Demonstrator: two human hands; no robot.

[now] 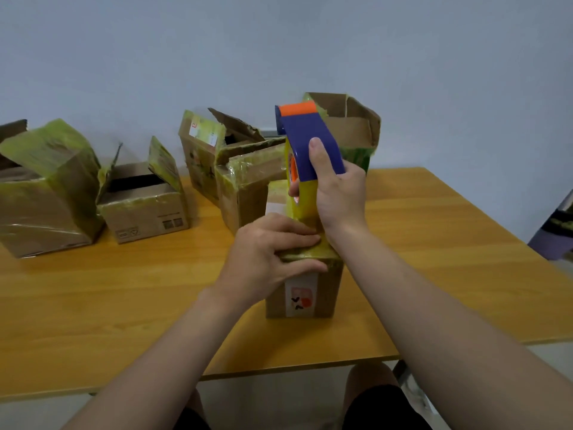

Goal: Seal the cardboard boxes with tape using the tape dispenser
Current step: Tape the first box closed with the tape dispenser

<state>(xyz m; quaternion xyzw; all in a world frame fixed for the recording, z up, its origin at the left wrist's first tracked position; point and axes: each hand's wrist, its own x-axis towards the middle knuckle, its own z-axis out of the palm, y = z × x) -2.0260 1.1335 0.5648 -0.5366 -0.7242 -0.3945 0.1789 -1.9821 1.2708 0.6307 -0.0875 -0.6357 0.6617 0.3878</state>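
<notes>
A small cardboard box [322,293] with a white sticker on its near face stands on the wooden table [124,293] in front of me. My left hand [273,246] lies over the box's near top edge, fingers pressed on yellowish tape there. My right hand [336,193] grips a blue and orange tape dispenser [305,131] loaded with a yellow tape roll [302,200]. The dispenser stands upright above the box top, its roll low against the lid.
Several open, tape-covered cardboard boxes stand along the back of the table: a big one [43,193] at far left, a smaller one [145,206], two in the middle [223,162], one behind the dispenser [353,128]. A purple object [555,231] sits at the right edge.
</notes>
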